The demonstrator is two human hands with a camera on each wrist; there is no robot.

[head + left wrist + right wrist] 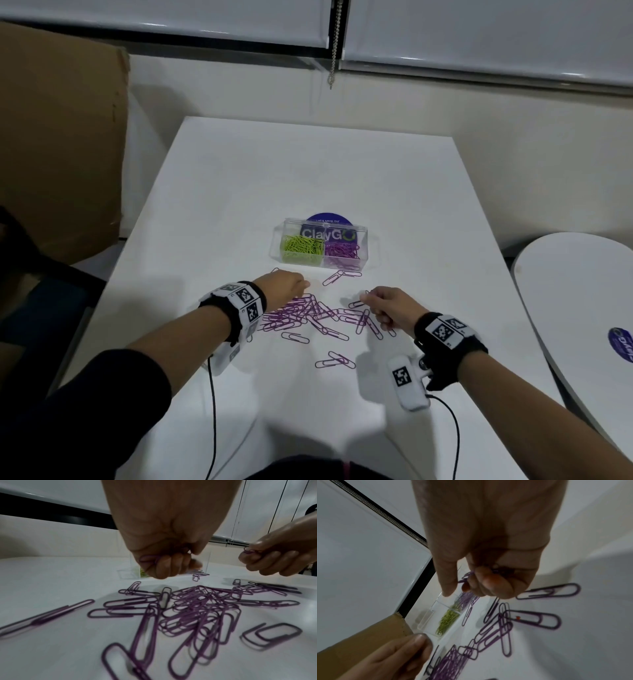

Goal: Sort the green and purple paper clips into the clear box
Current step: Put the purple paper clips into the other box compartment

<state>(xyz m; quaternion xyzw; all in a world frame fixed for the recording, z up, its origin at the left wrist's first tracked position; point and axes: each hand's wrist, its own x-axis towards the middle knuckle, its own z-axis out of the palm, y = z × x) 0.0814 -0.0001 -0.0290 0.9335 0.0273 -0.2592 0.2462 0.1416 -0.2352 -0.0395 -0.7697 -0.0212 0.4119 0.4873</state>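
While both of my hands are over the white tabletop (239,178), I should think first about the way to the clear box (320,263), which stands open beyond the pile, near the middle of the tabletop. It has two compartments: the green paper clips (302,245) lie in the left one and purple ones already lie in the right one. No green clip is visible outside the box, so I judge that only purple is left to sort.

The loose purple paper clips (308,313) lie mostly in one tangled heap between my wrists, with some single ones around it and a few just in front of the box. Because they hook into each other, it is better to lift slowly and shake off any clip that hangs below, or it may fall on the way.

My left hand (284,286) is above the heap with its fingers (169,566) curled around a small bunch of purple clips. My right hand (385,306) is also closed on purple clips, which stick out between thumb and fingers (494,584).

I think both handfuls are ready. I should carry them over the right compartment only, hold the hand low above it, and open the fingers there, so nothing jumps into the green side.
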